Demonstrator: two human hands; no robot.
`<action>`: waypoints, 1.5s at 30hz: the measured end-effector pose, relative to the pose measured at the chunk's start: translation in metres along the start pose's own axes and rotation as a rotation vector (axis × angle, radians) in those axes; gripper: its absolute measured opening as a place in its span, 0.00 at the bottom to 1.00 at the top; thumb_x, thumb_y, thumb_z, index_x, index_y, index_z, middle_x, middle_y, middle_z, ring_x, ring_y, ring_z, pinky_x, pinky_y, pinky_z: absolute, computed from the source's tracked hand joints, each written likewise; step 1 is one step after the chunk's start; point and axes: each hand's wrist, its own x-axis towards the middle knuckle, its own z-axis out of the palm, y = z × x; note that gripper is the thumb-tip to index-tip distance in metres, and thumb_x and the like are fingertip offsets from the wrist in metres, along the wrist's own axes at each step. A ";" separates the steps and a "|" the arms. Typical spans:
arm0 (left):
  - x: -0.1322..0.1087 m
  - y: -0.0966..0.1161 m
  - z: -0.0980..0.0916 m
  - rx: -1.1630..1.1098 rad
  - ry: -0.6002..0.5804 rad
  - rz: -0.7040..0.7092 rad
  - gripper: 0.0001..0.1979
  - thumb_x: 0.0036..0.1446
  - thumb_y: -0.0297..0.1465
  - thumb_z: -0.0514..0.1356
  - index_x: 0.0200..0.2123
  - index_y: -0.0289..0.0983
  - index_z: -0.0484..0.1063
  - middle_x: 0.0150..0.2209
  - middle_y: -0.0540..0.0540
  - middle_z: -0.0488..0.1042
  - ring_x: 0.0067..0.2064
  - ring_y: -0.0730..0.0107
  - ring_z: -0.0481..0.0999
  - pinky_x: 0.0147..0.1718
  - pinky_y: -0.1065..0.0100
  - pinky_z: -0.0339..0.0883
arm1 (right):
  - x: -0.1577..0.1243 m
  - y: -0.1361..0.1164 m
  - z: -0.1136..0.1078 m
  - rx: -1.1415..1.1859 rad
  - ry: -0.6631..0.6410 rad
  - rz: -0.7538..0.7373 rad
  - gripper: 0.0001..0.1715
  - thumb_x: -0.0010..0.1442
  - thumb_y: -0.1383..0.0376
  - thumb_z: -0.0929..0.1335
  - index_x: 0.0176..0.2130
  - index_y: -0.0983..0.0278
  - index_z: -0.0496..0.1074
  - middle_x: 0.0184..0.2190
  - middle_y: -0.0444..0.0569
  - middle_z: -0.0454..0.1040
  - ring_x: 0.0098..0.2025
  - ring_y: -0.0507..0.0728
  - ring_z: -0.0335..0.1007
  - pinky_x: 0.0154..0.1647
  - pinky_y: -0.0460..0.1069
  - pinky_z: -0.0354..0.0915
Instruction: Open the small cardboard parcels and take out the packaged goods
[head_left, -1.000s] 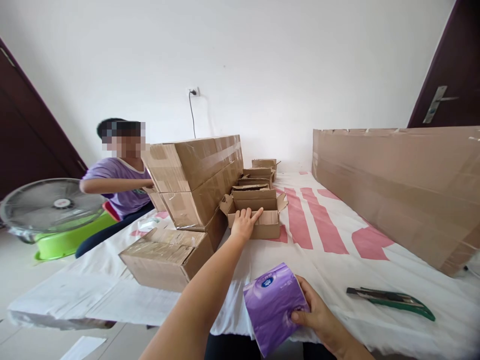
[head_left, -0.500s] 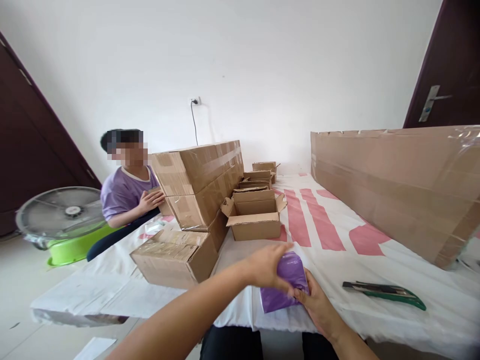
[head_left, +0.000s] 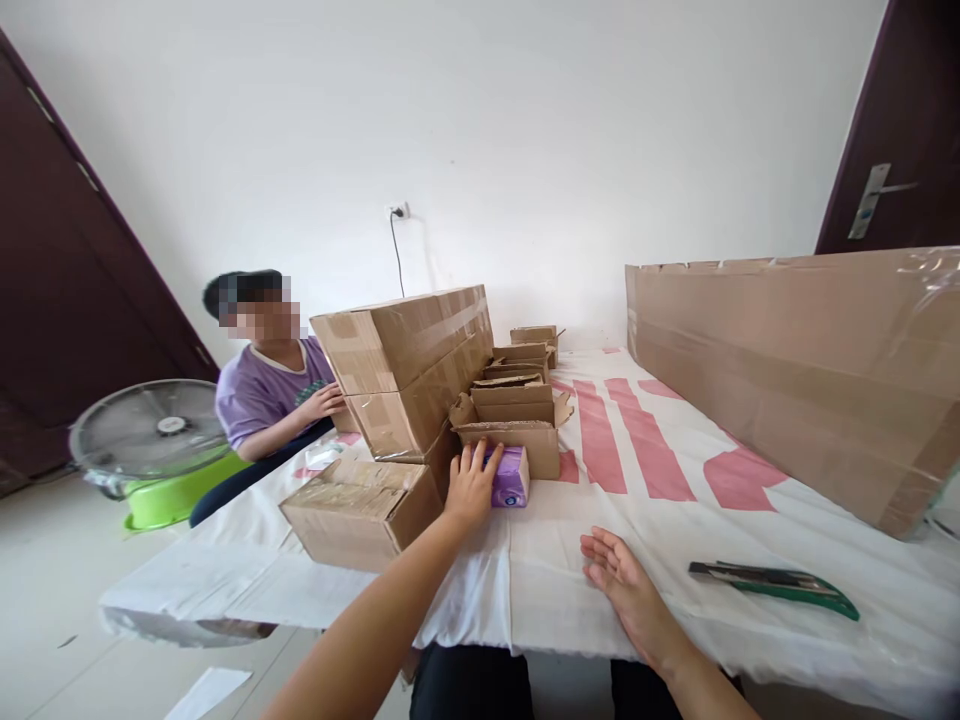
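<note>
- One broad table under a white cloth with pinkish-red shapes (head_left: 555, 600) fills the lower view.
- A long upright stretch of brown cardboard (head_left: 787, 370) stands along its right side.
- On the left, a stack of tape-sealed brown cardboard boxes (head_left: 427, 365) runs back toward the wall.
- Beyond the stack sits a person in a purple shirt (head_left: 262, 405), one hand at a piece of cardboard.
- A round grey fan (head_left: 142, 425) lies above a bright green plastic basin (head_left: 176, 492).
- One closed, taped cardboard box (head_left: 360, 515) rests near the front edge.
- An open brown cardboard box with raised flaps (head_left: 545, 455) stands beside the stack, more open boxes (head_left: 523, 360) behind it.
- The left hand (head_left: 474, 487) has its fingers spread against the packet's left side; its thumb is unclear, so I cannot tell whether it grips.
- The right hand (head_left: 619, 570) is empty, fingers loosely bent, palm inward.
- A green-handled cutter (head_left: 780, 586) lies to its right.
- The shiny purple packet with a blue label (head_left: 513, 470) sits on the cloth, just before the open box.
</note>
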 end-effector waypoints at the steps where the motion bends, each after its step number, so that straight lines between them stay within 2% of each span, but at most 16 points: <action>1: -0.006 0.002 0.008 -0.007 0.026 -0.034 0.35 0.58 0.19 0.52 0.68 0.39 0.53 0.70 0.34 0.52 0.70 0.41 0.49 0.63 0.43 0.48 | 0.000 -0.001 0.000 -0.012 -0.003 -0.003 0.37 0.50 0.47 0.76 0.54 0.58 0.67 0.58 0.58 0.70 0.63 0.65 0.63 0.62 0.61 0.60; 5: -0.031 0.015 0.032 -0.048 0.113 -0.107 0.33 0.58 0.20 0.50 0.67 0.36 0.55 0.71 0.34 0.48 0.71 0.44 0.42 0.65 0.42 0.43 | -0.001 0.000 0.000 -0.036 0.000 -0.017 0.35 0.51 0.47 0.75 0.52 0.58 0.69 0.55 0.56 0.72 0.62 0.65 0.63 0.62 0.62 0.59; 8: -0.044 0.019 0.033 -0.081 0.161 -0.077 0.32 0.58 0.22 0.52 0.66 0.32 0.57 0.70 0.30 0.50 0.71 0.42 0.44 0.65 0.41 0.45 | -0.002 0.003 -0.002 -0.037 -0.003 -0.029 0.32 0.52 0.48 0.75 0.52 0.57 0.70 0.55 0.56 0.73 0.62 0.65 0.64 0.62 0.63 0.59; 11: -0.054 0.018 0.017 -0.112 0.186 0.019 0.31 0.56 0.23 0.54 0.65 0.33 0.58 0.68 0.32 0.54 0.70 0.45 0.48 0.63 0.44 0.51 | -0.002 0.005 -0.004 -0.042 -0.020 -0.027 0.30 0.54 0.49 0.74 0.52 0.57 0.70 0.55 0.55 0.73 0.62 0.65 0.63 0.62 0.64 0.58; 14: -0.061 0.005 -0.014 -0.138 0.218 0.122 0.26 0.59 0.28 0.54 0.62 0.38 0.62 0.67 0.37 0.57 0.70 0.51 0.49 0.64 0.48 0.51 | -0.003 0.004 -0.004 -0.065 -0.036 -0.030 0.29 0.56 0.49 0.73 0.52 0.57 0.70 0.54 0.55 0.73 0.62 0.65 0.63 0.62 0.64 0.58; 16: -0.060 -0.016 -0.040 -0.174 0.282 0.090 0.22 0.61 0.32 0.53 0.59 0.38 0.65 0.66 0.38 0.60 0.70 0.54 0.51 0.65 0.50 0.49 | -0.003 0.003 -0.004 -0.086 -0.045 -0.036 0.29 0.56 0.48 0.72 0.52 0.58 0.70 0.53 0.55 0.74 0.61 0.65 0.64 0.61 0.64 0.59; 18: -0.055 -0.047 -0.066 -0.210 0.331 -0.126 0.19 0.62 0.35 0.53 0.56 0.40 0.68 0.64 0.41 0.64 0.67 0.57 0.57 0.65 0.55 0.51 | -0.004 0.002 -0.004 -0.109 -0.058 -0.034 0.28 0.57 0.49 0.72 0.52 0.58 0.70 0.52 0.55 0.74 0.60 0.65 0.65 0.60 0.64 0.59; 21: -0.047 -0.108 -0.093 -0.182 0.333 -0.384 0.19 0.63 0.36 0.51 0.54 0.38 0.69 0.61 0.39 0.66 0.65 0.52 0.59 0.64 0.51 0.51 | -0.005 0.003 -0.005 -0.137 -0.073 -0.028 0.27 0.58 0.49 0.71 0.53 0.58 0.69 0.51 0.55 0.74 0.59 0.65 0.65 0.59 0.64 0.60; 24: -0.049 -0.165 -0.099 -0.159 0.250 -0.678 0.23 0.61 0.39 0.52 0.54 0.31 0.69 0.60 0.28 0.65 0.64 0.35 0.58 0.59 0.39 0.53 | -0.006 0.001 -0.004 -0.151 -0.080 -0.036 0.26 0.58 0.49 0.71 0.52 0.58 0.70 0.50 0.54 0.75 0.58 0.65 0.66 0.58 0.63 0.61; 25: -0.052 -0.180 -0.097 -0.168 0.194 -0.742 0.25 0.59 0.40 0.54 0.54 0.30 0.69 0.58 0.27 0.67 0.62 0.32 0.62 0.56 0.39 0.57 | -0.007 0.001 -0.003 -0.154 -0.079 -0.039 0.27 0.58 0.49 0.71 0.52 0.58 0.70 0.49 0.54 0.75 0.57 0.65 0.67 0.59 0.62 0.61; 27: -0.060 -0.199 -0.090 -0.206 0.081 -0.796 0.26 0.58 0.40 0.55 0.53 0.30 0.70 0.53 0.28 0.72 0.57 0.36 0.70 0.51 0.45 0.65 | -0.008 -0.002 -0.001 -0.159 -0.073 -0.036 0.27 0.56 0.48 0.72 0.50 0.59 0.71 0.47 0.53 0.76 0.55 0.64 0.68 0.58 0.62 0.62; 29: -0.069 -0.207 -0.083 -0.243 -0.004 -0.794 0.26 0.58 0.40 0.54 0.54 0.31 0.70 0.52 0.32 0.75 0.53 0.42 0.74 0.48 0.52 0.68 | -0.009 -0.006 0.001 -0.165 -0.069 -0.028 0.27 0.54 0.48 0.73 0.49 0.59 0.72 0.45 0.53 0.76 0.53 0.65 0.69 0.56 0.61 0.63; 32: -0.077 -0.198 -0.078 -0.277 -0.069 -0.749 0.27 0.59 0.42 0.53 0.57 0.32 0.68 0.53 0.35 0.75 0.54 0.46 0.74 0.49 0.55 0.68 | -0.011 -0.013 0.004 -0.182 -0.078 -0.037 0.27 0.54 0.47 0.73 0.47 0.59 0.72 0.44 0.53 0.77 0.51 0.65 0.70 0.54 0.61 0.65; 35: -0.085 -0.173 -0.080 -0.301 -0.096 -0.672 0.28 0.59 0.43 0.52 0.58 0.32 0.67 0.54 0.36 0.75 0.55 0.48 0.74 0.51 0.55 0.67 | -0.013 -0.017 0.007 -0.207 -0.094 -0.051 0.25 0.54 0.46 0.73 0.45 0.58 0.73 0.43 0.53 0.77 0.50 0.65 0.71 0.55 0.62 0.65; 41: -0.109 -0.093 -0.085 -0.328 -0.126 -0.520 0.33 0.62 0.45 0.46 0.63 0.28 0.61 0.59 0.32 0.70 0.61 0.48 0.69 0.58 0.54 0.61 | -0.015 -0.011 0.012 -0.218 -0.001 -0.114 0.28 0.53 0.42 0.72 0.43 0.59 0.74 0.43 0.55 0.77 0.49 0.66 0.72 0.50 0.60 0.68; 45: -0.119 -0.031 -0.088 -0.329 -0.128 -0.468 0.33 0.65 0.43 0.43 0.64 0.27 0.57 0.61 0.29 0.66 0.60 0.45 0.69 0.55 0.52 0.63 | -0.030 -0.021 0.016 -0.344 0.067 -0.333 0.29 0.59 0.47 0.69 0.55 0.57 0.68 0.57 0.56 0.69 0.58 0.66 0.65 0.55 0.58 0.65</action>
